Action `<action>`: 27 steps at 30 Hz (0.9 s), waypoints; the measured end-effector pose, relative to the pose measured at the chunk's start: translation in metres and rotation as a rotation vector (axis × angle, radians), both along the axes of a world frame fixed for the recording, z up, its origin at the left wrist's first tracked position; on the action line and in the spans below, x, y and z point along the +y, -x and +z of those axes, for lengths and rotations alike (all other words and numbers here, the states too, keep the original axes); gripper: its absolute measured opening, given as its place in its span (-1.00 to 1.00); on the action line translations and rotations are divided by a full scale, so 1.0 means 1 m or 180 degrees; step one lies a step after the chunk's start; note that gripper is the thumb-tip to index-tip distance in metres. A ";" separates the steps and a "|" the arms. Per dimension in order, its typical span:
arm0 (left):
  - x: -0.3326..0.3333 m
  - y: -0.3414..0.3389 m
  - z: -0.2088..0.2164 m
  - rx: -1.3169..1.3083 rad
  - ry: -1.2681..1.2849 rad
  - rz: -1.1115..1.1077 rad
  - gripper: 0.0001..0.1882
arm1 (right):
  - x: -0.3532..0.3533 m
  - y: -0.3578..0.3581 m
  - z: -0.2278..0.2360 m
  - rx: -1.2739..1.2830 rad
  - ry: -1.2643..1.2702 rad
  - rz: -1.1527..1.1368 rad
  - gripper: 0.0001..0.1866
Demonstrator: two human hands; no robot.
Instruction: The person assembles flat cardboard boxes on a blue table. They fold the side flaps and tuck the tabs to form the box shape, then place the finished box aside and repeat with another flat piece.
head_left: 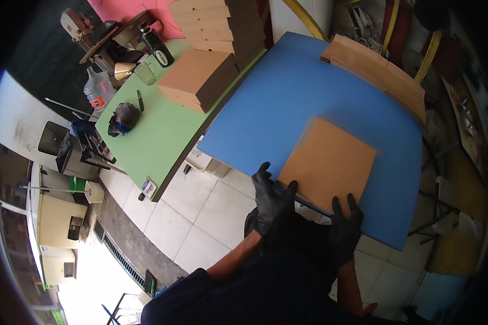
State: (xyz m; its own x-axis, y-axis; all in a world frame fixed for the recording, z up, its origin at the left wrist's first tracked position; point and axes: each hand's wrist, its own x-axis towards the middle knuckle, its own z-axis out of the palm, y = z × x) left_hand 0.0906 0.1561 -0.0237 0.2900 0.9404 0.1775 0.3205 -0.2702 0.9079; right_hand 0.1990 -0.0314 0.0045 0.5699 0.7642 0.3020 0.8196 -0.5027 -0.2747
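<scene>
A closed, flat brown cardboard box (331, 162) lies near the front edge of the blue table (255, 108), turned at an angle. Its far and side edges are slightly smeared by motion. Black gloves cover both my hands. My left hand (273, 201) is at the box's near left corner, fingers spread, the thumb reaching to its near edge. Two stretched, parted fingertips of my right hand (345, 230) touch the box's near right edge. The palm of my right hand hangs below that edge, and its remaining fingers are partly hidden.
Folded brown cardboard blanks (374, 76) line the blue table's far right edge. Beside it, a green table (146, 127) bears stacked cardboard boxes (217, 24), a black bottle (157, 46), a glass mug (145, 73), a knife (140, 101) and a dark cap (124, 118).
</scene>
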 end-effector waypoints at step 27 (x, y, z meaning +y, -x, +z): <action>0.507 0.143 0.047 -0.1272 -0.0254 -0.0258 -0.28 | 0.021 -0.037 -0.020 0.1455 -0.1643 -0.0192 -0.51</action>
